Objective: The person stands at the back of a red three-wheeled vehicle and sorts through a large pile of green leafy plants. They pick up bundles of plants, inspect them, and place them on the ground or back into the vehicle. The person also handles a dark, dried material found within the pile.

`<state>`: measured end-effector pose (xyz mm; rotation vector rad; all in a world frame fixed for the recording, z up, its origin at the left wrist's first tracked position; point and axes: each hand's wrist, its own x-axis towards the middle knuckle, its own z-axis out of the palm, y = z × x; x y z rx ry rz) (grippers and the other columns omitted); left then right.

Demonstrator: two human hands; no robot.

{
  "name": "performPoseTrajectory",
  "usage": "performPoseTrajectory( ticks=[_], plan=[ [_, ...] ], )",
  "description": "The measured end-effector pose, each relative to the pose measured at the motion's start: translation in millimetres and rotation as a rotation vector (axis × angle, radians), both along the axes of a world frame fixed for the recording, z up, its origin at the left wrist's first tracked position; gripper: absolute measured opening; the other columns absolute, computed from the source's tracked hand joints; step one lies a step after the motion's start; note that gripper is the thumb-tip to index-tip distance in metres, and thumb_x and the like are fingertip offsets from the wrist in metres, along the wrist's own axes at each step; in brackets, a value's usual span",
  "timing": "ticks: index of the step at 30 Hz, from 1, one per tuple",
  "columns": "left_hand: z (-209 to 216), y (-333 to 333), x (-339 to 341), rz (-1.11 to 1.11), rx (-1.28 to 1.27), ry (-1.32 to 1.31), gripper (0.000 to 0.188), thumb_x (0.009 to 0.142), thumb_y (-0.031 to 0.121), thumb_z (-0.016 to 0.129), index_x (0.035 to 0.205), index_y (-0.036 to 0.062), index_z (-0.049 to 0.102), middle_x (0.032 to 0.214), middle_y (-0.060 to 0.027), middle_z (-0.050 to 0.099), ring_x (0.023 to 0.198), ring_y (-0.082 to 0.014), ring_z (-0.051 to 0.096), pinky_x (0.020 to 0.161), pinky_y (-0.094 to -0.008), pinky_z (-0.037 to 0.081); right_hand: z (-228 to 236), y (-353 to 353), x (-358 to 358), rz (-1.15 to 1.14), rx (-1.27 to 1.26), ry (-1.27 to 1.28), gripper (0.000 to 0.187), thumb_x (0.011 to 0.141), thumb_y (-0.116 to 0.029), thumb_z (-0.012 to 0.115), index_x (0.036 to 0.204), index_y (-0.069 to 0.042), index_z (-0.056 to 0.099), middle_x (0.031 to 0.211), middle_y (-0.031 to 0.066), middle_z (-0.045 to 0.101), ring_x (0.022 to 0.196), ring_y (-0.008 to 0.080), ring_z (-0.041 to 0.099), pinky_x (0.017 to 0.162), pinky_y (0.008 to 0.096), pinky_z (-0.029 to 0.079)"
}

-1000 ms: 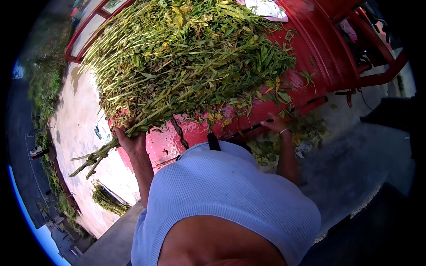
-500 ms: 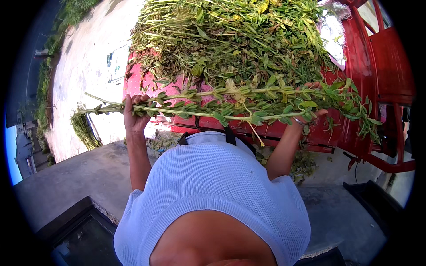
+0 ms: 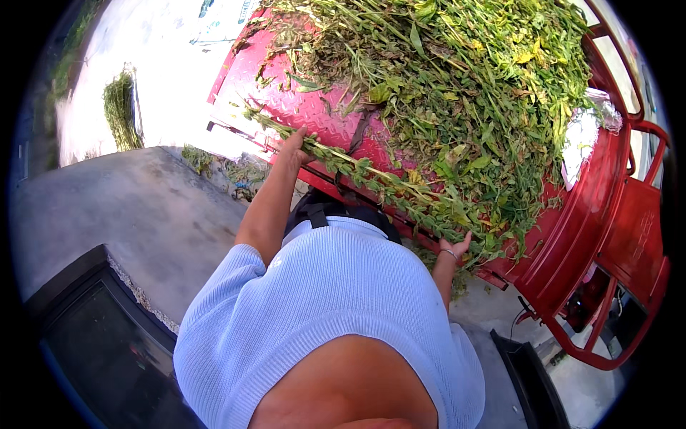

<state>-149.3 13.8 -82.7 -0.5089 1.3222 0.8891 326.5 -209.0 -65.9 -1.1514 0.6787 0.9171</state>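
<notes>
A bundle of green pod-covered stalks, which look like sesame stalks [image 3: 371,171], lies slantwise along the near edge of a red metal truck bed [image 3: 314,107]. My left hand [image 3: 294,147] is closed round the bare stem end. Near the leafy end, my right hand [image 3: 456,247] cups the stalks from the near side, its fingers partly hidden by leaves; a bracelet circles that wrist. Beyond the bundle, a large heap of cut leafy stalks [image 3: 457,93] covers much of the bed, and the bundle's leafy end meets it.
A tied bunch of thin stalks [image 3: 123,111] stands at the left on pale ground. A white sack [image 3: 580,139] lies at the heap's right, beside the vehicle's red frame [image 3: 607,236]. Dark-framed panels [image 3: 107,336] are at the lower left. Loose leaves are scattered below the bed's edge.
The stalks have gone from held level across my front to slanting down rightward along the bed's edge. Both hands moved with them, and my view has turned.
</notes>
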Motion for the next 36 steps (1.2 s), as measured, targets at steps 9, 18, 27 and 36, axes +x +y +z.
performPoseTrajectory(
  ticks=[9,18,27,36],
  plan=[
    [-23,18,-18,-0.105,-0.161,0.227,0.026,0.085,0.039,0.058,0.092,0.0134,0.054,0.087,-0.0021,0.057,0.078,-0.0253,0.055,0.078,-0.0547,0.042,-35,21,-23,0.455,-0.41,0.045,0.102,0.069,-0.057,0.069,0.141,-0.011,0.015,0.14,0.0145,0.028,0.12,0.0307,0.04,0.098,0.0442,0.035],
    [-34,6,-10,-0.452,-0.112,0.549,0.057,0.074,0.031,0.071,0.113,-0.0057,0.051,0.109,-0.0144,0.055,0.094,-0.0278,0.057,0.077,-0.0464,0.05,0,36,0,1.097,-1.375,-1.169,0.066,0.064,-0.04,0.076,0.11,0.002,0.053,0.093,0.0163,0.061,0.08,0.0295,0.061,0.064,0.0389,0.051],
    [-15,-11,-31,-0.582,0.004,1.222,0.044,0.069,0.025,0.073,0.099,-0.0033,0.057,0.091,-0.0193,0.06,0.083,-0.0314,0.06,0.075,-0.0401,0.048,67,299,-169,1.78,-0.268,-1.836,0.046,0.07,-0.021,0.072,0.108,-0.003,0.053,0.108,0.0177,0.052,0.097,0.0338,0.051,0.083,0.0421,0.043],
    [3,32,-36,-0.328,0.293,1.132,0.024,0.076,0.016,0.068,0.091,-0.0017,0.059,0.079,-0.0097,0.061,0.071,-0.016,0.059,0.066,-0.0288,0.047,25,438,-241,2.173,-0.623,-1.66,0.07,0.065,-0.018,0.075,0.126,-0.013,0.042,0.125,0.0209,0.04,0.093,0.0418,0.054,0.078,0.0477,0.046]
  ],
)
